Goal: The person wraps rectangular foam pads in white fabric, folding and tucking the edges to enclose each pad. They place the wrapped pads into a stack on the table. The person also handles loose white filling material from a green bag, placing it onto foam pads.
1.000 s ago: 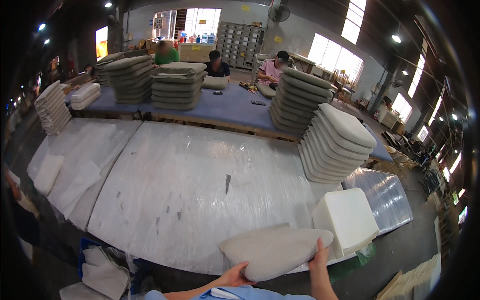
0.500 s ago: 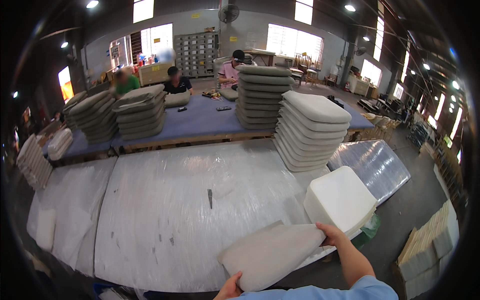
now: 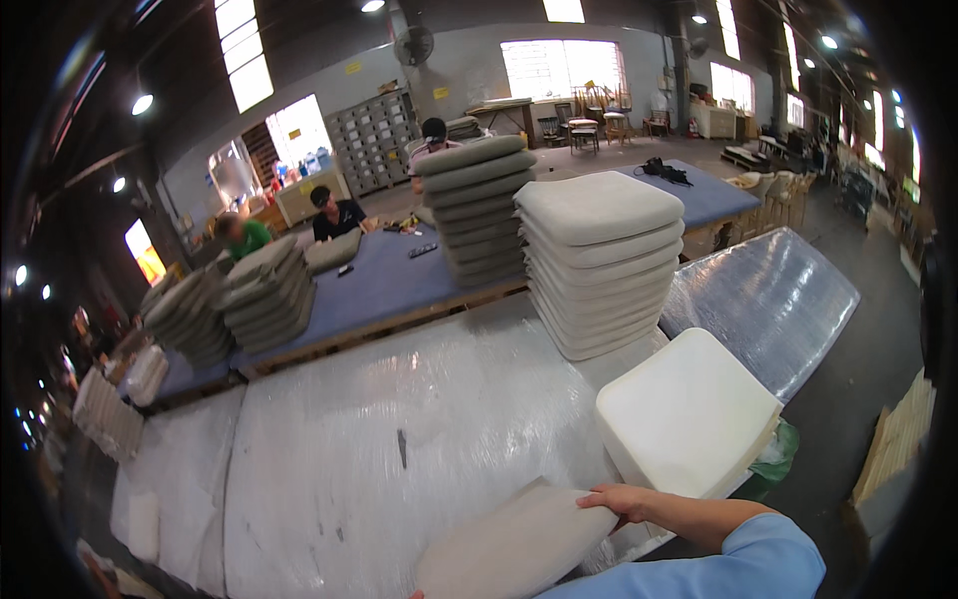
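Observation:
A flat, light beige fabric cushion cover (image 3: 514, 544) lies slanted over the near edge of the plastic-wrapped table. My right hand (image 3: 617, 502) is closed on its right end, thumb and fingers at the edge. Only a fingertip of my left hand (image 3: 416, 595) shows at the lower edge, against the cover's near left corner; the rest is out of view. Just beyond my right hand sits a stack of white foam seat pads (image 3: 689, 409). Behind that rises a tall stack of pale upholstered seat cushions (image 3: 604, 270).
The wrapped table (image 3: 329, 439) carries a dark strip mark. A blue-topped table (image 3: 384, 260) behind holds stacks of grey-green cushions (image 3: 479, 210). Several people work there, one in a dark shirt (image 3: 337, 215). A wrapped panel (image 3: 763, 299) and a green bag (image 3: 778, 454) are at the right.
The view has turned right and tilted, so the stacks appear shifted. The cover and both hands sit lower in view, and my left hand has nearly left the picture.

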Motion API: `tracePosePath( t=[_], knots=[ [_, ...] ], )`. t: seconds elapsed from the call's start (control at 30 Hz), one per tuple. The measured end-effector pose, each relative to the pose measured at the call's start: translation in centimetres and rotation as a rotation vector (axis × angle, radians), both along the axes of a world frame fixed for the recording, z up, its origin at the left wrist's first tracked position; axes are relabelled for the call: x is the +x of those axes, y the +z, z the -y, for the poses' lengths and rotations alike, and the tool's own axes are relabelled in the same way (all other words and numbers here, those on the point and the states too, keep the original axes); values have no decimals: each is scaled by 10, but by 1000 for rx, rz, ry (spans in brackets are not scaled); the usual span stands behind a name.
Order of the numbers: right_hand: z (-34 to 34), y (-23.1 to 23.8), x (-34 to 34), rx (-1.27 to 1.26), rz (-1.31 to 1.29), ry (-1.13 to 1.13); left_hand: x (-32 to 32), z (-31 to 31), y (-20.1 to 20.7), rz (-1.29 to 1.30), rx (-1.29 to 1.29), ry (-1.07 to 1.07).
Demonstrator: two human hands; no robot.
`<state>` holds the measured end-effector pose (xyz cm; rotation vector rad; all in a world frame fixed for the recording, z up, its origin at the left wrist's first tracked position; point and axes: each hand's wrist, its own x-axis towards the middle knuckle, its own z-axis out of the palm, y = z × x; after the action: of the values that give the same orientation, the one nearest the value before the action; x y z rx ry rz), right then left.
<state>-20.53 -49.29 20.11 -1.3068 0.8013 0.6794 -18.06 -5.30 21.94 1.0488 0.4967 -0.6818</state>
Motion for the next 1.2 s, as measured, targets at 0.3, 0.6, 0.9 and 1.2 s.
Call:
tracePosePath(
  t=[0.3, 0.6, 0.9, 1.2],
  knots=[
    [152, 75, -17, 135, 781, -358, 56, 138, 102, 387, 93, 35],
    [371, 194, 37, -179, 1463, -664, 245, 416, 231, 941, -180, -337],
    [571, 298, 177, -326, 1210, -805, 397, 636, 300, 968, -165, -375],
    [608, 213, 262, -1170, 1060, -997, 396, 720, 175, 1056, 204, -58]
  ],
)
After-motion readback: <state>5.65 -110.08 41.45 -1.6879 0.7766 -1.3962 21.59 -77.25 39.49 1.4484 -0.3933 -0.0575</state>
